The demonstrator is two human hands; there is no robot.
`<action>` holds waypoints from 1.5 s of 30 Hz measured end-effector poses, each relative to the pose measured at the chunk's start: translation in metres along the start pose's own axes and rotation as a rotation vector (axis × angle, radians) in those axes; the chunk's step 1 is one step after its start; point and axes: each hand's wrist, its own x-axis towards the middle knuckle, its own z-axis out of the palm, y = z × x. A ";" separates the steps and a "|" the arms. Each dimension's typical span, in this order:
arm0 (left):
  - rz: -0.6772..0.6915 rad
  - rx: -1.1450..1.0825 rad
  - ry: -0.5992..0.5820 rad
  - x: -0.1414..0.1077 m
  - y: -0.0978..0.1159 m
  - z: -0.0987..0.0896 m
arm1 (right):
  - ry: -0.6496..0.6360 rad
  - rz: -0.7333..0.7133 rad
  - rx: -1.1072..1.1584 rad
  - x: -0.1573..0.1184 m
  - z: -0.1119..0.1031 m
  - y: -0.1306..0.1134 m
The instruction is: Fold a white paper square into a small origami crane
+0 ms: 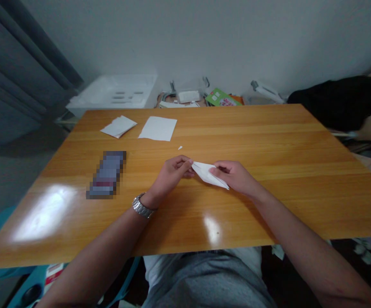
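Observation:
A folded piece of white paper (208, 174) is held just above the wooden table (268, 145), between my two hands. My left hand (176, 168), with a metal watch (143, 206) at its wrist, pinches the paper's left tip between thumb and fingers. On the other side my right hand (232, 174) grips it, thumb on top and fingers behind. The paper's lower right end tapers to a point. A tiny white scrap (180, 147) lies on the table beyond my left hand.
A flat white sheet (158, 128) and some folded white paper (119, 126) lie toward the back left. Nearer, a pixelated phone-shaped object (107, 174) rests on the left. Behind the table are a white plastic tray (108, 92), a green packet (220, 97) and dark cloth (336, 100).

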 end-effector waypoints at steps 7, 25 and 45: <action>0.027 0.074 0.040 -0.003 0.006 0.002 | -0.005 0.019 0.008 0.001 -0.001 0.002; 0.133 0.318 -0.034 -0.006 0.012 0.001 | -0.014 0.022 -0.035 0.001 -0.005 0.004; 0.224 0.692 -0.120 -0.015 0.016 0.018 | -0.090 -0.046 -0.251 0.000 -0.001 0.006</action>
